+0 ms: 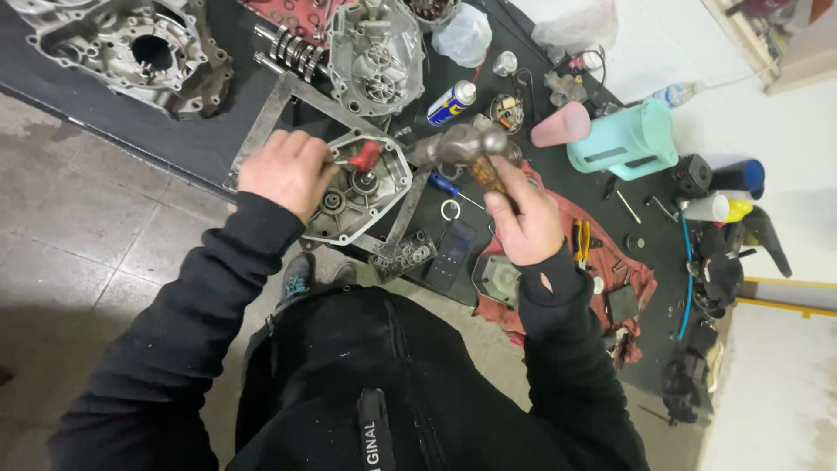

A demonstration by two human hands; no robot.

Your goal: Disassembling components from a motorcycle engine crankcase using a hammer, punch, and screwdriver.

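My left hand (283,170) grips a red-handled tool (364,155) and holds it against the inside of a grey metal engine cover (344,218) that rests on a metal frame on the black mat. My right hand (523,218) is closed round the brown wooden handle of a hammer (466,146). The steel hammer head hangs just right of the red handle, above the cover's upper right edge. Both sleeves are black.
A large engine casing (131,52), a gear shaft (292,51) and another round cover (377,57) lie at the back. A spray can (451,103), a teal jug (623,139), a pink cup (560,125), a phone (451,253), a blue screwdriver (445,185), a red rag (610,262) and small parts crowd the right.
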